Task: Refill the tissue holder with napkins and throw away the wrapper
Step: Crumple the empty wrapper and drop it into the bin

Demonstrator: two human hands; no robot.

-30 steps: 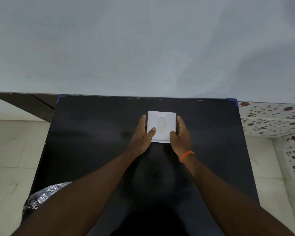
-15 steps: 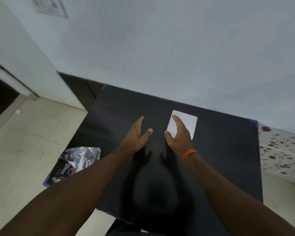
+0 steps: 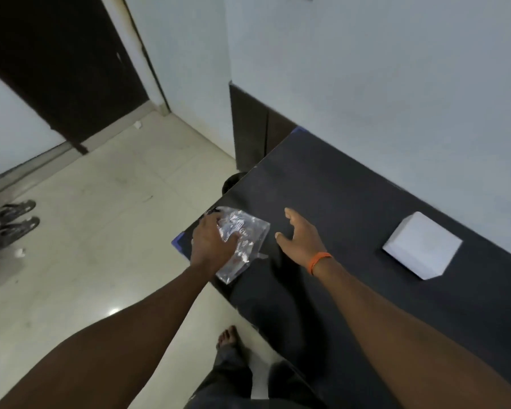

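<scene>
A clear crinkled plastic wrapper (image 3: 244, 246) lies at the left corner of the black table (image 3: 351, 208). My left hand (image 3: 213, 243) rests on top of the wrapper, fingers curled onto it with the thumb pressing its middle. My right hand (image 3: 303, 237), with an orange band at the wrist, hovers open just right of the wrapper, holding nothing. The white square tissue holder (image 3: 422, 249) stands closed on the table far to the right, near the wall, apart from both hands.
A dark round bin (image 3: 230, 183) peeks out on the floor beyond the table's left corner. A pair of sandals (image 3: 11, 219) lies on the pale tiled floor at left. A dark door (image 3: 62, 60) stands behind. My bare foot (image 3: 227, 338) is below the table edge.
My view has swung left. Both hands left the tissue holder and moved left; my left hand has come down on the wrapper and my right hand hangs open beside it.
</scene>
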